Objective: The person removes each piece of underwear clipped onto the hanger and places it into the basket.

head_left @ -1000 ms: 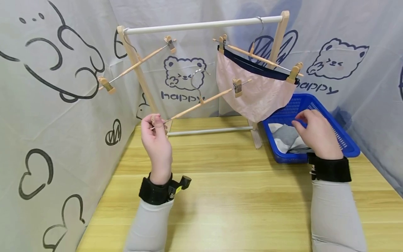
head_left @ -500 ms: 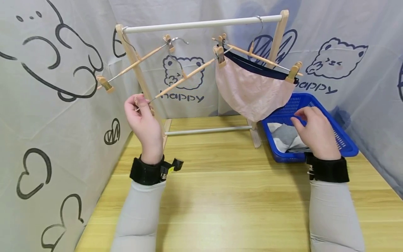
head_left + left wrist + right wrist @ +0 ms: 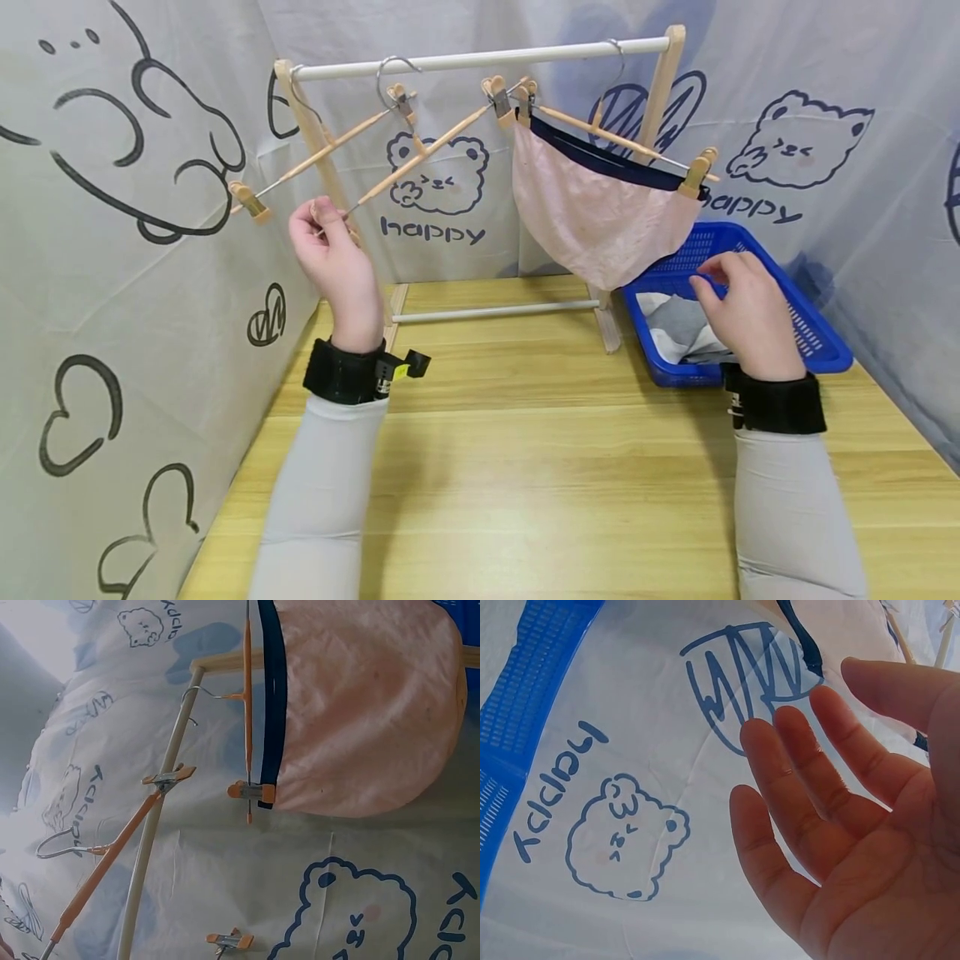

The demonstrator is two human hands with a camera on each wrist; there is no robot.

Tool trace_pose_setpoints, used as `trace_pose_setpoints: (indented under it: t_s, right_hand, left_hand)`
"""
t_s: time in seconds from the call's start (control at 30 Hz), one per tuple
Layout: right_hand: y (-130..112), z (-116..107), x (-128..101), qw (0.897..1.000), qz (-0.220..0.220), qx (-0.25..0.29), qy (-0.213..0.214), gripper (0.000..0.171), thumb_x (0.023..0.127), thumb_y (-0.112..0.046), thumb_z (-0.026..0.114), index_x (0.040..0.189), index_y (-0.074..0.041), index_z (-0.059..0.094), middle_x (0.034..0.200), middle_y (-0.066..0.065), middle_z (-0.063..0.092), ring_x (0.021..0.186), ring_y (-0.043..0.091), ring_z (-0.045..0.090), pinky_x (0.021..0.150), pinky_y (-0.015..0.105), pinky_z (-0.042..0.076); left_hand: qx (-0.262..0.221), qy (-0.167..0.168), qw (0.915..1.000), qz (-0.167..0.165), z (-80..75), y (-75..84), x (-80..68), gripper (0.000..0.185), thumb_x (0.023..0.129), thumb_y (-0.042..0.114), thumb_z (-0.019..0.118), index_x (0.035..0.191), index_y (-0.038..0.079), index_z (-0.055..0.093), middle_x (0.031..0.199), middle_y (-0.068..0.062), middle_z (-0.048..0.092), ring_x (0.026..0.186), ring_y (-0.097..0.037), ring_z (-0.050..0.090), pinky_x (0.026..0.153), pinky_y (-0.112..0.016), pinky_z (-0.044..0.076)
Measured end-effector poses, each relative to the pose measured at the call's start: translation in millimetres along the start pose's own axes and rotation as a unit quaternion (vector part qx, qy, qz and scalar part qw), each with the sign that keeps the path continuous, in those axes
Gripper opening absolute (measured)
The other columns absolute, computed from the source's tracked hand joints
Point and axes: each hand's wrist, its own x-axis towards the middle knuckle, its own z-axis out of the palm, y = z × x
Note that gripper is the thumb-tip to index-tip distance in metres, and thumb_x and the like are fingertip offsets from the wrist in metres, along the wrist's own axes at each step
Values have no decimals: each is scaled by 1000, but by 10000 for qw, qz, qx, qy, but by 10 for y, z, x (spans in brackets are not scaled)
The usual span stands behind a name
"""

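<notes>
My left hand (image 3: 335,254) pinches one end of a wooden clip hanger (image 3: 424,154) in the head view. The hanger slants up to the right, and its metal hook (image 3: 384,79) overlaps the white rail (image 3: 480,60). A clip (image 3: 497,98) at its far end sits close beside the clipped corner of pink underpants (image 3: 603,204) with a navy waistband. In the left wrist view the held hanger (image 3: 105,862) crosses near the rail, its hook to the left. My right hand (image 3: 753,317), fingers relaxed and holding nothing, hovers over the blue basket (image 3: 832,354).
Another clip hanger (image 3: 322,154) hangs bare at the rail's left end. The underpants' hanger (image 3: 592,129) hangs at the right. Grey and white cloth (image 3: 678,325) lies in the basket. Drawn-on white curtains (image 3: 150,275) enclose the wooden table (image 3: 540,467).
My left hand has risen and moved left with the hanger, bringing its hook from below the rail up to rail height. The right hand has stayed almost still.
</notes>
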Motion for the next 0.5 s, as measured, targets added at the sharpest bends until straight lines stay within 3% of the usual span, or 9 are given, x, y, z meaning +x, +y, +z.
trace_pose_setpoints:
  t_s: [0.3,0.5]
  right_hand:
    - [-32,24,5,10000,7,38,20,30,105,-23,58,119,4,61,120,26,56,109,43,54,94,61,45]
    - [-37,40,6,10000,-46,54,29,29,105,-22,59,118,4,61,118,26,56,108,43,54,92,60,45]
  left_hand:
    - [154,106,9993,-331,49,-85,132,12,108,21,51,106,9,52,86,2,47,71,-9,41,68,-20,36]
    - [236,95,9990,-381,81,-126,200,13,109,20,50,109,7,52,86,2,46,71,-8,40,69,-20,35]
